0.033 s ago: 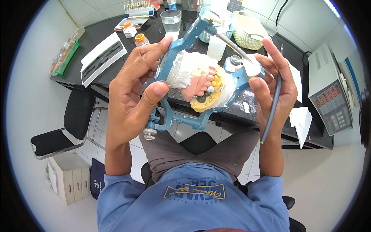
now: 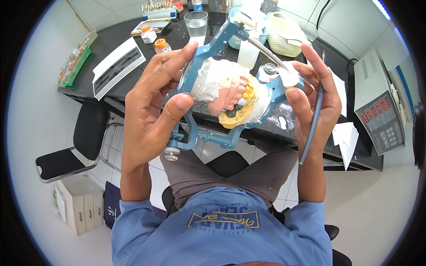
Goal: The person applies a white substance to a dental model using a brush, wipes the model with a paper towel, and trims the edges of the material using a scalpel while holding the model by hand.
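My left hand [image 2: 155,111] grips the left side of a blue metal articulator [image 2: 193,73], thumb on its frame. My right hand [image 2: 313,106] holds the articulator's right end near a white piece [image 2: 290,77] and also carries a thin dark pen-like tool [image 2: 310,131] with a green tip pointing down. Mounted in the frame are white plaster [image 2: 206,80], a pink dental cast [image 2: 222,97] and a yellow cast [image 2: 233,115] with dark and pale teeth on it. A silver knurled screw [image 2: 171,154] shows at the lower left of the frame.
The black counter [image 2: 111,48] holds a white case [image 2: 117,66], a green rack [image 2: 75,64], orange-lidded jars, a glass of water [image 2: 196,24], baskets [image 2: 286,33] and paper [image 2: 344,139]. A white control unit [image 2: 377,106] is at right, a black chair [image 2: 84,133] at left.
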Motion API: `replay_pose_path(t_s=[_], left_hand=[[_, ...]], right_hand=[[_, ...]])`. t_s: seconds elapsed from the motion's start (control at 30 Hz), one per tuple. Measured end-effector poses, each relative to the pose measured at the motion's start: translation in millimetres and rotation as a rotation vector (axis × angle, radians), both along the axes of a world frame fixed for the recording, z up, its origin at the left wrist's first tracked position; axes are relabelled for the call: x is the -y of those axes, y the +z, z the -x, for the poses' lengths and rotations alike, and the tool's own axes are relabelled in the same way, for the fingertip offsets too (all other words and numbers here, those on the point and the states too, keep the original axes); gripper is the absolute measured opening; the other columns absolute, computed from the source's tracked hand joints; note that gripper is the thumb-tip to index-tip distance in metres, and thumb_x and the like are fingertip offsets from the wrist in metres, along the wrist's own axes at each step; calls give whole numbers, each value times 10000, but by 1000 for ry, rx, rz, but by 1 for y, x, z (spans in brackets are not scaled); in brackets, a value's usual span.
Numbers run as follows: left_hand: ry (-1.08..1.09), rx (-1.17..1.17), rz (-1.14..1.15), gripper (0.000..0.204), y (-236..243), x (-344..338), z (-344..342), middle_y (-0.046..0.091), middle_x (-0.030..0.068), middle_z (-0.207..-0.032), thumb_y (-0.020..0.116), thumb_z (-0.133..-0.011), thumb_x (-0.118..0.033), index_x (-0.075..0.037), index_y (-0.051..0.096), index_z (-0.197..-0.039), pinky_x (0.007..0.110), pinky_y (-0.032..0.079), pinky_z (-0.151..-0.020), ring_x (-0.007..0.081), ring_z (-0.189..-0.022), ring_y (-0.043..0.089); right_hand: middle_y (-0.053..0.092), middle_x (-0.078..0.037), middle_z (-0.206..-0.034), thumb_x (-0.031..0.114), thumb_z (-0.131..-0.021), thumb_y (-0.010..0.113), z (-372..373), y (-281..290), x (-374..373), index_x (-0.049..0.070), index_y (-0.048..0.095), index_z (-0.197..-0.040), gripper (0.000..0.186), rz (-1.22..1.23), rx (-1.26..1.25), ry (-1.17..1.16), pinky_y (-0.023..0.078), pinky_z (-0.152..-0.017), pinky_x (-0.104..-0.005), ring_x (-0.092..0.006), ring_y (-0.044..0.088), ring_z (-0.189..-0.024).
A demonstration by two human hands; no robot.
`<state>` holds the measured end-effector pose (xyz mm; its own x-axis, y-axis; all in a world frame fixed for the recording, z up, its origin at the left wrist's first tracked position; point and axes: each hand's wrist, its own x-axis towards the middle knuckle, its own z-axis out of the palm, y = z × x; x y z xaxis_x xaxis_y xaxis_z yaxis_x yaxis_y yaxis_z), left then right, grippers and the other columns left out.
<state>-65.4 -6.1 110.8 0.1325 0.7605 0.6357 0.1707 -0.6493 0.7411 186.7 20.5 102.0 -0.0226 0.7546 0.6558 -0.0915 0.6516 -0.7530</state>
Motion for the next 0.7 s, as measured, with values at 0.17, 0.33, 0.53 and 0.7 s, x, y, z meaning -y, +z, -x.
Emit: replay_pose_path(t_s=[0.17,0.33,0.53,0.7], left_hand=[[-8,6,16,621,3,-1,-3,552,103,-1163,696,-886,-349,41,543,-1345,243,428,-807,121,-880,481],[-76,-18,86,555,16,3,-9,551,105,-1189,723,-869,-239,55,561,-1311,242,453,-788,100,-844,539],[-100,-173,271,598,51,-9,-12,645,129,-1058,724,-876,-330,36,554,-1317,244,486,-771,111,-887,607],[55,-423,283,533,85,-24,-22,668,93,-1054,642,-929,-422,8,612,-1243,247,483,-815,135,-924,619]], right_hand=[[657,-175,-1091,29,-805,756,-2,1,0,-51,484,-1368,630,17,-17,-13,546,-828,-254,-184,681,-953],[657,-153,-1073,103,-839,739,-6,-4,-1,-54,497,-1354,590,134,-98,0,543,-798,-244,-162,677,-916],[668,-106,-1038,97,-868,694,-3,-16,-9,-68,525,-1309,500,361,-400,199,570,-777,-259,-124,669,-885],[666,-114,-1061,133,-922,625,1,-21,-18,-48,450,-1363,508,403,-539,290,571,-812,-312,-147,668,-921]])
